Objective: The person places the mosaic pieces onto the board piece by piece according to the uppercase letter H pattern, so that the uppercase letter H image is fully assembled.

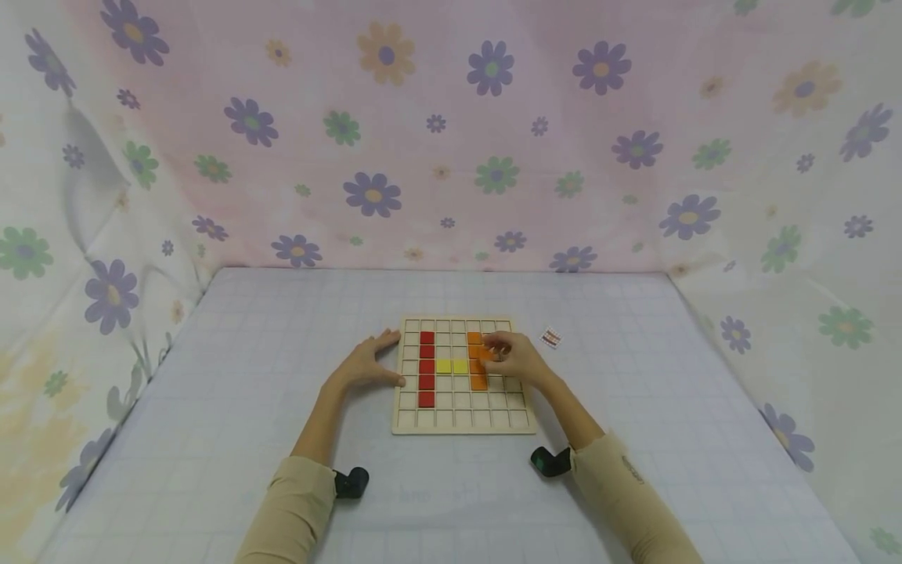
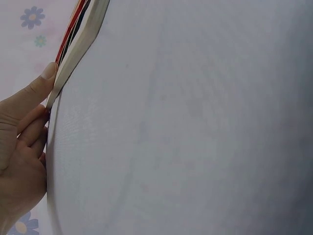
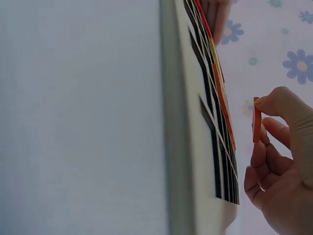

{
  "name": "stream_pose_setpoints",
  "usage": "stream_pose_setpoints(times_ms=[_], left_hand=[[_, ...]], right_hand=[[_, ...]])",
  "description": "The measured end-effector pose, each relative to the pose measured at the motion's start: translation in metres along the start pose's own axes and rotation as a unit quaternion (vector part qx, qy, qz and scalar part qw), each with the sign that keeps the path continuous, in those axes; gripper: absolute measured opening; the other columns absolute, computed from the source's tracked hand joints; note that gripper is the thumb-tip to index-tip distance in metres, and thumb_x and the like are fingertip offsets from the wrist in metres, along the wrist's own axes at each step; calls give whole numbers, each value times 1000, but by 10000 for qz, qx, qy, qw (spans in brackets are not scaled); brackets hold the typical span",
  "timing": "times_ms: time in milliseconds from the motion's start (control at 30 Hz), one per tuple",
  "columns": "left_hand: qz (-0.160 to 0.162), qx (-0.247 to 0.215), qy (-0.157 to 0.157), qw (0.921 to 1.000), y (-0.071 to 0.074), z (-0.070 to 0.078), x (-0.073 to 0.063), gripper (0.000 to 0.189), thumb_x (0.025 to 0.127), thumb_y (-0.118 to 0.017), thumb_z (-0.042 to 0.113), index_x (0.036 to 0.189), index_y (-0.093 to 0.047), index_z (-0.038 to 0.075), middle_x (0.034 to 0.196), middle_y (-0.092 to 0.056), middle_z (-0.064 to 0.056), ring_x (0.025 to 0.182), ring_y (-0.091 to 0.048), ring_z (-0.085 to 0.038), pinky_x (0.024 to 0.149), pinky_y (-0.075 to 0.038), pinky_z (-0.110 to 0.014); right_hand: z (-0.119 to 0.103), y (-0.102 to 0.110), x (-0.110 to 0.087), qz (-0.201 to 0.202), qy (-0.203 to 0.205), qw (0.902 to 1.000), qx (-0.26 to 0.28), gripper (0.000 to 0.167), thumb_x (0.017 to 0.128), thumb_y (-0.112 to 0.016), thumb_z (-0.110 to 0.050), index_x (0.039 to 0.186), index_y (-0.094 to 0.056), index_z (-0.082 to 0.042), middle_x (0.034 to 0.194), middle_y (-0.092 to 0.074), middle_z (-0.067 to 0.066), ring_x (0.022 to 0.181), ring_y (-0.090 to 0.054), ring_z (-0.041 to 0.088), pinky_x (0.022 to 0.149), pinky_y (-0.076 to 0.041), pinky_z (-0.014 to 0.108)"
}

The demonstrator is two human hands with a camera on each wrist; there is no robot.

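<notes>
A wooden grid board (image 1: 465, 429) lies on the table with square tiles in its cells. On it are a column of several red tiles (image 1: 426, 366), two yellow tiles (image 1: 452, 366) side by side, and a column of orange tiles (image 1: 479, 382). With thumb and fingers spread, my left hand (image 1: 362, 364) touches the board's left edge. Over the right part of the board, my right hand (image 1: 520, 360) pinches an orange tile (image 3: 257, 120) between thumb and fingers. That tile is apart from the board in the right wrist view. My right fingers partly cover the orange column.
A small printed card (image 1: 551, 338) lies on the table beyond the board's right side. Dark wrist devices (image 1: 352, 482) sit by both cuffs. Flowered cloth (image 1: 437, 157) walls the table at the back and sides.
</notes>
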State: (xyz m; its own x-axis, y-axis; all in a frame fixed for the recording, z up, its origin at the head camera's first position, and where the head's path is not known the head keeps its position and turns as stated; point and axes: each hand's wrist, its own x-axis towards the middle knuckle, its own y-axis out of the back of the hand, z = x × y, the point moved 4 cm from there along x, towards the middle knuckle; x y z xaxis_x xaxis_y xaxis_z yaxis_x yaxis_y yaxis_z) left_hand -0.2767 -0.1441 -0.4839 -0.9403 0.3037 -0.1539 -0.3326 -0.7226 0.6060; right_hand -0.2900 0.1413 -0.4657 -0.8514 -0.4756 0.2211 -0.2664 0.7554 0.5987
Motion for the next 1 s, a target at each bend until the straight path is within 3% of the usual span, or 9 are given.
stream_pose_setpoints(times_ms=[200,433,533,800,1000], left_hand=[[-8,-10,81,10000,0,0,-1,95,65,-85,25,145,-37,10,154,-23,-13,140,-10,-45,112,-9,-60],[2,-20,16,10000,0,0,-1,95,65,-85,25,145,-37,9,153,-22,-14,140,-10,-46,112,-8,-60],[4,-8,-34,10000,0,0,0,94,65,-84,25,145,-37,8,153,-23,-15,140,-10,-46,112,-9,-60],[-6,-45,-82,10000,0,-1,0,94,64,-85,25,144,-38,8,153,-24,-15,140,-11,-46,112,-10,-60],[-1,-29,-53,10000,0,0,0,95,64,-85,25,144,-38,9,153,-24,-14,140,-11,-46,112,-9,-60]], right_hand=[[-5,-8,-13,-246,-95,9996,-78,33,73,-72,-2,104,-65,6,95,-68,14,76,-55,16,65,-49,22],[-6,-15,-24,-549,-83,9984,-93,33,73,-72,-3,105,-66,5,101,-68,13,88,-61,20,78,-53,24],[-8,-17,-28,-620,51,9980,-103,31,74,-70,-1,104,-68,3,100,-68,11,85,-59,17,72,-51,23],[-14,-16,-34,-496,450,9975,-234,28,79,-74,-8,105,-70,2,97,-66,12,77,-55,19,61,-47,24],[-16,-14,-37,-251,518,9969,-528,30,75,-78,-13,100,-72,2,94,-71,11,85,-63,22,73,-52,28]])
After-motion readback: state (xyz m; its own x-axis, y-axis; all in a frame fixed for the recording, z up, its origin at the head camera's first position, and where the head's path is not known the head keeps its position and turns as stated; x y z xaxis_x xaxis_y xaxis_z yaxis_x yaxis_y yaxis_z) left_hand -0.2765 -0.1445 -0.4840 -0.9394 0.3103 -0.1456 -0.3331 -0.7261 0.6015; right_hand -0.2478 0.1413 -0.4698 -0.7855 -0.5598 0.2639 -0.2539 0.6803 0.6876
